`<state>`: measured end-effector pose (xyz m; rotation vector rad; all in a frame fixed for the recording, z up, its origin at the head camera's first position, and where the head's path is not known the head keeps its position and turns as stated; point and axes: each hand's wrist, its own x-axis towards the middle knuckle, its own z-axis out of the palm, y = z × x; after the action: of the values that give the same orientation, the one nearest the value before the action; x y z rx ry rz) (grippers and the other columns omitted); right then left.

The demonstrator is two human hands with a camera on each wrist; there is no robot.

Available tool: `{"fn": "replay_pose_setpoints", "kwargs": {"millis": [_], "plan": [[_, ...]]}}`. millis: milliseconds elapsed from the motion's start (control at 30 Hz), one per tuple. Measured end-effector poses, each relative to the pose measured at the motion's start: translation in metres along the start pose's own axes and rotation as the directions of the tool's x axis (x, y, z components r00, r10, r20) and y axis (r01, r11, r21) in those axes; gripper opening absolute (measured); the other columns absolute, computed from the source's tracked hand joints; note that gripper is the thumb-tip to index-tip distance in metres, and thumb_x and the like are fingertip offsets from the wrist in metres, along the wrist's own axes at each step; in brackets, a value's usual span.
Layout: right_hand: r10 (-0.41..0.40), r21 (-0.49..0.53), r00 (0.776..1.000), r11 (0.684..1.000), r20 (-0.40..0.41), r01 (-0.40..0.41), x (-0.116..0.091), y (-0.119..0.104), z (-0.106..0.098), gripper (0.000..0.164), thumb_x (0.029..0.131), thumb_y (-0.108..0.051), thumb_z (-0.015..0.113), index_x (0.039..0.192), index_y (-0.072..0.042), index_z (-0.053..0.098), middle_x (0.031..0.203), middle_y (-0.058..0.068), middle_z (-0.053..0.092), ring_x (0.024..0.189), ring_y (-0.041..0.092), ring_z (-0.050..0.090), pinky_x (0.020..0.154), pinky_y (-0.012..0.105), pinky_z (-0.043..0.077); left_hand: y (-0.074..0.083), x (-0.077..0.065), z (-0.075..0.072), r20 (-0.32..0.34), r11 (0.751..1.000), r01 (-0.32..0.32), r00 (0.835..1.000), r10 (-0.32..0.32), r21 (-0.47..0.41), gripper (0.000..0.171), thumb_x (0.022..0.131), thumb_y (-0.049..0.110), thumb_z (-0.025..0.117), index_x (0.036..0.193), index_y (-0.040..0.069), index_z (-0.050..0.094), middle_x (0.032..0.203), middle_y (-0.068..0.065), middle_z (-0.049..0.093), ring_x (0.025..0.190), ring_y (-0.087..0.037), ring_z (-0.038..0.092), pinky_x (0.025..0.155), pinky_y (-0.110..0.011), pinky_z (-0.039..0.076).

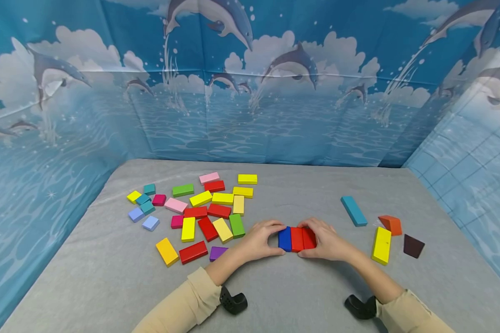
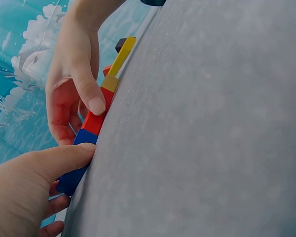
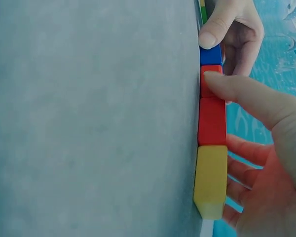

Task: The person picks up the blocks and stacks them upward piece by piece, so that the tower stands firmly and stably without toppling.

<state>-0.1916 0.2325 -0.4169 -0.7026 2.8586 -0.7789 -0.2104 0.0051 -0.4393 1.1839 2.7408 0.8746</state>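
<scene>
A blue block (image 1: 284,239) and two red blocks (image 1: 297,239) stand side by side in a row on the grey cloth. My left hand (image 1: 256,241) holds the blue block, thumb on its near side and fingers at the far side. At the row's other end my right hand (image 1: 328,243) grips the red blocks; its thumb presses the near face of the red block beside the blue one. A pale yellow block (image 3: 211,177) continues the row under the right palm, hidden from the head view. The fingers of both hands are partly hidden behind the row.
Left of the hands many coloured blocks lie scattered, among them a red block (image 1: 193,252) and a purple block (image 1: 218,253). To the right lie a blue-green block (image 1: 353,211), a yellow block (image 1: 381,245), an orange piece (image 1: 390,225) and a dark brown piece (image 1: 413,246).
</scene>
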Motion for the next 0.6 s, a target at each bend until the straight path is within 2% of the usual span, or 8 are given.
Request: {"fn": "replay_pose_setpoints", "kwargs": {"millis": [200,333,467,600], "plan": [[-0.011,0.136,1.000,0.991,0.012,0.009,-0.014,0.011,-0.010,0.065,0.074,-0.029,0.075,0.125,-0.001,0.046,0.124,0.016,0.049,0.113,0.034,0.043,0.091,0.059,0.035,0.001,-0.001,-0.001,0.025,1.000,0.015,1.000,-0.015,-0.004,0.058,0.080,0.032,0.070,0.131,0.012,0.051,0.131,-0.003,0.048,0.122,-0.017,0.043,0.102,-0.036,0.033],[0.010,0.194,1.000,0.981,0.012,-0.012,-0.026,0.023,-0.016,0.067,0.075,-0.027,0.075,0.127,0.000,0.044,0.127,0.018,0.046,0.113,0.035,0.041,0.092,0.057,0.036,-0.001,-0.003,-0.005,0.042,0.998,0.015,0.999,-0.012,-0.064,0.063,0.079,0.032,0.071,0.133,0.011,0.047,0.136,-0.005,0.043,0.124,-0.018,0.040,0.102,-0.037,0.034],[0.013,0.204,1.000,0.979,-0.001,-0.012,-0.036,0.032,-0.018,0.068,0.075,-0.026,0.076,0.129,-0.001,0.043,0.127,0.016,0.046,0.112,0.030,0.042,0.093,0.053,0.037,-0.009,-0.008,-0.016,0.017,0.992,0.003,1.000,0.000,-0.124,0.065,0.078,0.030,0.072,0.134,0.010,0.045,0.136,-0.005,0.042,0.123,-0.019,0.041,0.100,-0.037,0.037],[0.007,0.223,1.000,0.975,-0.015,-0.004,-0.041,0.038,-0.018,0.067,0.075,-0.025,0.075,0.129,-0.002,0.043,0.129,0.015,0.046,0.113,0.029,0.042,0.093,0.050,0.038,-0.022,-0.019,-0.033,-0.020,0.992,0.016,1.000,-0.018,-0.123,0.065,0.077,0.030,0.073,0.133,0.010,0.047,0.135,-0.005,0.045,0.124,-0.019,0.041,0.101,-0.042,0.035]]}}
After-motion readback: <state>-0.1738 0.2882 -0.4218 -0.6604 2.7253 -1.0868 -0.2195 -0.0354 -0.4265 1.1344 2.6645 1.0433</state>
